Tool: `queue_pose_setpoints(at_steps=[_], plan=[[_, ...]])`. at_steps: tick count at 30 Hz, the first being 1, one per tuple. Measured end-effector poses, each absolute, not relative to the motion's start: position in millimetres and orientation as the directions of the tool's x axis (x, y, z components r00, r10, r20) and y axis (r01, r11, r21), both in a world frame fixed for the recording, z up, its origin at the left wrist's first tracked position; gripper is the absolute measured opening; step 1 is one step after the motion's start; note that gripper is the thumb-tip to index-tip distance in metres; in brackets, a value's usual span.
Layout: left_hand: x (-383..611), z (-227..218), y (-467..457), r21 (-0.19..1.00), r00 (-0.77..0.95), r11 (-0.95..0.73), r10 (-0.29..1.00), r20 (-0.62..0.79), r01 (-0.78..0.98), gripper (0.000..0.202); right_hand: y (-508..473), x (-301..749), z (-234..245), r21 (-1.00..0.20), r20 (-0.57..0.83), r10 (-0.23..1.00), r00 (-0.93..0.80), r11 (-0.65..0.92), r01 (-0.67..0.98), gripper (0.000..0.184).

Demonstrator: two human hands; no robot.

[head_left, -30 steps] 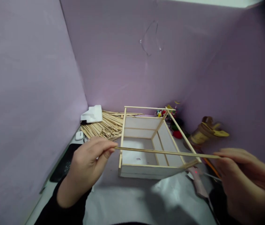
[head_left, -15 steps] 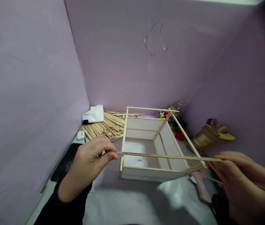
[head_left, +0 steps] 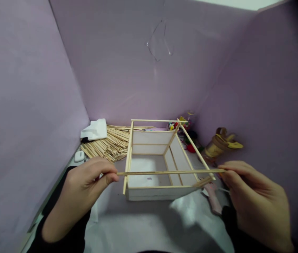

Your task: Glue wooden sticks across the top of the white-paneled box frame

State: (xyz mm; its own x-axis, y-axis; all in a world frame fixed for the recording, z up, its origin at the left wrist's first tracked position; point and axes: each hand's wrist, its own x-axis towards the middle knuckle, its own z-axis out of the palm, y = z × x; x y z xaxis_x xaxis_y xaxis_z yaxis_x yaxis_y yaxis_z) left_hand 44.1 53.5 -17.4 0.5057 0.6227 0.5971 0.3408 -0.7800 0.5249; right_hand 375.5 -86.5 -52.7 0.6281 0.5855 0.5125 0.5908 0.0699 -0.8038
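Observation:
A thin wooden stick point(head_left: 162, 172) is stretched level between my two hands. My left hand point(head_left: 88, 189) pinches its left end between thumb and fingers, and my right hand point(head_left: 254, 196) pinches the right end. Just behind and below the stick stands a small box-shaped model point(head_left: 154, 193) with white panels and wooden stick edging. Sticks lie along its top as a frame, among them a left rail point(head_left: 129, 154) and a right rail point(head_left: 193, 147). The held stick crosses in front of the model's near top edge; whether it touches the rails I cannot tell.
Many loose wooden sticks point(head_left: 109, 142) are piled at the back left, with white folded tissue point(head_left: 95, 129) on them. A white earphone case point(head_left: 79, 156) lies nearby. A pink glue gun point(head_left: 213, 198) lies on the right, before a brown and yellow holder point(head_left: 216, 146). Purple walls enclose the table.
The view has turned slightly, shifting the scene leftward. The left rail's near end now sticks out past the model's front corner. Both hands still hold the stick, now more level.

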Motion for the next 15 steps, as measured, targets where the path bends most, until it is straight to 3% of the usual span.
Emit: queue_pose_setpoints(at_steps=[4,9,15], plan=[[42.9,-17.4,54.5,0.501,0.502,-0.784,0.620,0.603,0.367,0.015,-87.2,379.5,-57.0,-0.852,0.452,0.638,0.623,0.104,0.513,0.010],[41.6,-16.8,57.9,0.471,0.506,-0.795,0.606,0.613,0.381,0.016,-86.6,383.0,-60.1,-0.848,0.484,0.649,0.587,0.181,0.499,0.005],[33.5,-29.0,63.1,0.450,0.525,-0.808,0.590,0.613,0.381,0.003,-87.0,382.2,-60.6,-0.836,0.510,0.651,0.562,0.220,0.503,0.008]])
